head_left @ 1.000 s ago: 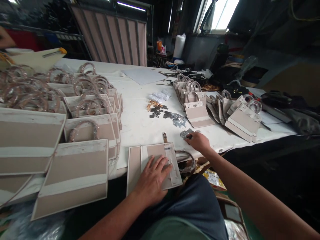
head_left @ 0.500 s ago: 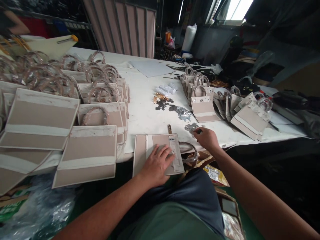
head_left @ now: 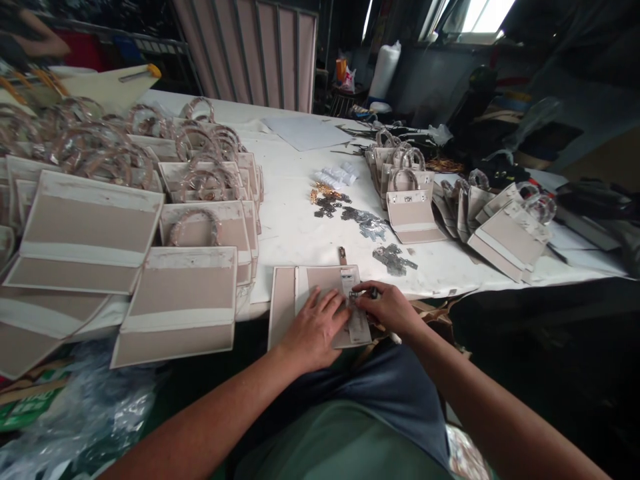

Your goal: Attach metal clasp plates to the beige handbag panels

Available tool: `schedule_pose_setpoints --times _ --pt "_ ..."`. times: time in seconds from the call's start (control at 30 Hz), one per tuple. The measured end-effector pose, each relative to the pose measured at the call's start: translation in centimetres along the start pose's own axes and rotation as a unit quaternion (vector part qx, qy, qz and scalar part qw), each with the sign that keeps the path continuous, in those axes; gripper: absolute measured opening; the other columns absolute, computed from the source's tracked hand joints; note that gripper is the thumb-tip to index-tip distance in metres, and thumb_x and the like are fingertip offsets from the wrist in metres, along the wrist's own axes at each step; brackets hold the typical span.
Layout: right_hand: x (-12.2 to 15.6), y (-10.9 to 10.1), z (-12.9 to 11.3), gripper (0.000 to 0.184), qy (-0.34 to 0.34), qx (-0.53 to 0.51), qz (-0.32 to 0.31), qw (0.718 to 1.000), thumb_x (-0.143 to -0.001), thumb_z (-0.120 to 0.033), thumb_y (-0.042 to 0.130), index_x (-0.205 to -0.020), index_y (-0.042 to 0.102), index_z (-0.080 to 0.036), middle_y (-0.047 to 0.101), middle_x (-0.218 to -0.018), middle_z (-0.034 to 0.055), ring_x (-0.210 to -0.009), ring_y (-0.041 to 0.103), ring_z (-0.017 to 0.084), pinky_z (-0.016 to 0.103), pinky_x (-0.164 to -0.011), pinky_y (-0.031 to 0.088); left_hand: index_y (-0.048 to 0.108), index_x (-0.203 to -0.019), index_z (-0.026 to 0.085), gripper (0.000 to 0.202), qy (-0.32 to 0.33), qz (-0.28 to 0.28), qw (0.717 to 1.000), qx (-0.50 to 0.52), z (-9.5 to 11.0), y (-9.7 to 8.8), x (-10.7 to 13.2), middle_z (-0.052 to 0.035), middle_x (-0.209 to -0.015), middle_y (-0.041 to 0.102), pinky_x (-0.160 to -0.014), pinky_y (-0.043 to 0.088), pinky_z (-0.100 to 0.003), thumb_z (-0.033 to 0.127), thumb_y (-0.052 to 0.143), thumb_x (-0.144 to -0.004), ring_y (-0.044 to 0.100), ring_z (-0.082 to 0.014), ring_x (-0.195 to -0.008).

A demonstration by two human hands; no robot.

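Note:
In front of me a beige bag panel (head_left: 284,303) with white strips lies at the table's front edge. My left hand (head_left: 317,330) rests flat on it, fingers stretched out. My right hand (head_left: 393,308) pinches a small metal plate (head_left: 353,295) against the pale strip near the panel's right side. A slim pen-like tool (head_left: 395,338), dark at one end and light at the other, is also tucked in that hand. Just beyond the panel's far edge sticks out a short strap with a metal fitting (head_left: 343,255). The panel's round handle is hidden behind my right hand.
Loose metal plates (head_left: 395,260) lie beyond my right hand, with dark fittings (head_left: 327,205) and gold fittings (head_left: 325,191) farther back. Bag panels with wrapped handles (head_left: 195,230) crowd the left; more bag panels (head_left: 415,217) stand right. A person's arm (head_left: 45,43) shows far left.
My right hand has moved left from the pile of metal plates to the panel, bringing a small plate onto its strip. My left hand stays on the panel.

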State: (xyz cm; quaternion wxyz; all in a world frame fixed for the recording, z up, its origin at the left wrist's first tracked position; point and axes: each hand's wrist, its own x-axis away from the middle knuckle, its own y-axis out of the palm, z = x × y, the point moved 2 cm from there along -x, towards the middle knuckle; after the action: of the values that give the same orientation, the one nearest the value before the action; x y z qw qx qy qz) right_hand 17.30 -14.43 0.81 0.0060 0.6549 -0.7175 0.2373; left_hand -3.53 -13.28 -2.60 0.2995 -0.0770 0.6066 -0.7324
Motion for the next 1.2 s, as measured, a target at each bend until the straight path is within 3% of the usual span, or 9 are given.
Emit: schedule_pose_setpoints --times 0.1,0.23,0.53,0.8,0.93,1.2 --pt "-0.7 0.3 0.6 0.031 -0.022 0.088 0.014 0.996 -0.078 -0.032 0.073 -0.104 0.080 -0.018 0.068 -0.065 -0.0027 -0.052 0.057 0.013 0.025 -0.052 0.045 0.061 -0.143 0.015 0.061 0.006 0.006 1.000 -0.004 -0.1 0.3 0.1 -0.0182 -0.155 0.056 -0.135 0.017 -0.061 0.045 0.069 -0.091 0.039 -0.0365 -0.154" --pt "-1.1 0.1 0.6 0.025 -0.077 0.189 0.032 0.978 -0.081 -0.030 0.070 -0.101 0.083 -0.020 0.079 -0.083 0.0030 -0.070 0.071 0.020 0.029 -0.066 0.053 0.064 -0.137 0.014 0.056 0.015 0.014 1.000 -0.009 -0.2 0.6 0.3 -0.0192 -0.153 0.058 -0.135 0.016 -0.061 0.047 0.068 -0.092 0.040 -0.0369 -0.153" --pt "-1.1 0.5 0.4 0.027 -0.122 0.310 0.045 0.942 -0.086 -0.024 0.070 -0.110 0.081 -0.025 0.083 -0.108 0.0057 -0.103 0.076 0.028 0.038 -0.095 0.055 0.055 -0.152 0.017 0.069 0.016 0.007 1.000 -0.015 -0.4 0.7 0.3 -0.0186 -0.155 0.056 -0.133 0.018 -0.063 0.047 0.068 -0.092 0.040 -0.0376 -0.153" --pt "-0.9 0.2 0.6 0.021 -0.121 0.252 0.051 0.959 -0.088 -0.028 0.068 -0.103 0.081 -0.023 0.083 -0.104 0.0045 -0.098 0.077 0.025 0.033 -0.089 0.055 0.056 -0.152 0.016 0.067 0.018 -0.001 0.999 -0.027 -0.2 0.5 0.2 -0.0166 -0.165 0.047 -0.134 0.014 -0.061 0.049 0.065 -0.093 0.037 -0.0370 -0.155" --pt "-1.2 0.1 0.5 0.019 -0.094 0.256 0.048 0.961 -0.088 -0.031 0.066 -0.097 0.081 -0.023 0.083 -0.093 0.0041 -0.089 0.077 0.025 0.032 -0.081 0.055 0.058 -0.149 0.018 0.064 0.013 -0.005 1.000 -0.027 -0.2 0.3 0.1 -0.0167 -0.165 0.048 -0.134 0.014 -0.061 0.051 0.063 -0.095 0.037 -0.0359 -0.155" --pt "-1.5 -0.1 0.3 0.016 -0.077 0.245 0.037 0.966 -0.085 -0.027 0.068 -0.094 0.080 -0.024 0.082 -0.088 0.0027 -0.084 0.076 0.024 0.031 -0.077 0.053 0.052 -0.155 0.018 0.069 0.013 -0.013 1.000 -0.023 -0.1 0.0 -0.1 -0.0170 -0.164 0.049 -0.134 0.013 -0.062 0.049 0.064 -0.095 0.038 -0.0365 -0.154"
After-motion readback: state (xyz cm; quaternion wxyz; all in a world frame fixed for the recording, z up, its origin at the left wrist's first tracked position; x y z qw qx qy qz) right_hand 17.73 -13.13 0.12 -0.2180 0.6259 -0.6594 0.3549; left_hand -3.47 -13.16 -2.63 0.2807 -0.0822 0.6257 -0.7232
